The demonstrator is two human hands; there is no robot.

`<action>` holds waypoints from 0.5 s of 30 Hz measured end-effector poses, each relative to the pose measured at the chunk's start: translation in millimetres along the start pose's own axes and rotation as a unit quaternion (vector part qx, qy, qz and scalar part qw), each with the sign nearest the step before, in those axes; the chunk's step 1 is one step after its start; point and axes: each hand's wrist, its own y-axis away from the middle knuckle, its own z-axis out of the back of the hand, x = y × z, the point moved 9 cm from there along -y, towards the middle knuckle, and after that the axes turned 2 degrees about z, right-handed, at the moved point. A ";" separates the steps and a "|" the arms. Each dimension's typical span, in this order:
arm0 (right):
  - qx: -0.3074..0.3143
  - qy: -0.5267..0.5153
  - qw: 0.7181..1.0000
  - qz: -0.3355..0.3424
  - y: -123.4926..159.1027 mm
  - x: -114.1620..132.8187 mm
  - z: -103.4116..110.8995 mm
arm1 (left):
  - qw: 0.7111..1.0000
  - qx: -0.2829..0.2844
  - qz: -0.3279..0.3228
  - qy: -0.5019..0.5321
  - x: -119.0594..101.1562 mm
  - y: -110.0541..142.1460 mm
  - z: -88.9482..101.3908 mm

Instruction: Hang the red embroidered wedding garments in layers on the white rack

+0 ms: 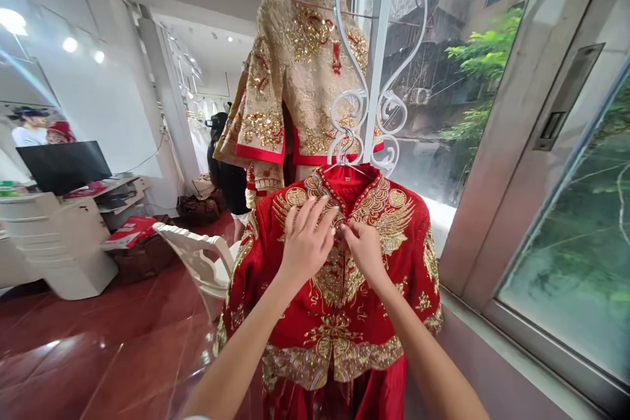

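Observation:
A red jacket with gold embroidery hangs in front of me on a metal hanger. Its collar stands open in a V, and the front edges meet lower down. My left hand lies over the upper chest left of the front opening, fingers stretched and touching the embroidery. At the opening, just below the V, my right hand pinches the jacket's front edge between thumb and fingers. Any fastener there is too small to make out. Red cloth hangs below the jacket's hem.
A beige, gold-sequined jacket hangs behind, beside a white scrolled metal stand. The window is on the right. A white chair, a desk with a monitor, and a person in black are on the left.

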 end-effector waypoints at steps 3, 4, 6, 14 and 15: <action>-0.021 -0.167 0.984 -0.052 6.2 -13.3 -5.9 | 0.995 0.079 -0.043 0.029 -16.7 -19.6 -22.6; -0.020 -0.203 0.976 -0.080 9.3 -22.1 -9.3 | 0.995 0.091 -0.036 0.035 -16.8 -21.9 -29.5; -0.020 -0.210 0.971 -0.113 19.9 -41.5 -14.1 | 0.994 0.099 -0.017 0.044 -15.2 -21.8 -39.8; -0.037 -0.070 0.981 -0.177 160.3 -149.5 -32.2 | 0.995 0.042 0.082 0.044 -14.4 -5.2 -48.0; -0.038 -0.054 0.979 -0.191 180.5 -162.1 -34.7 | 0.994 0.034 0.090 0.045 -15.9 -1.4 -49.0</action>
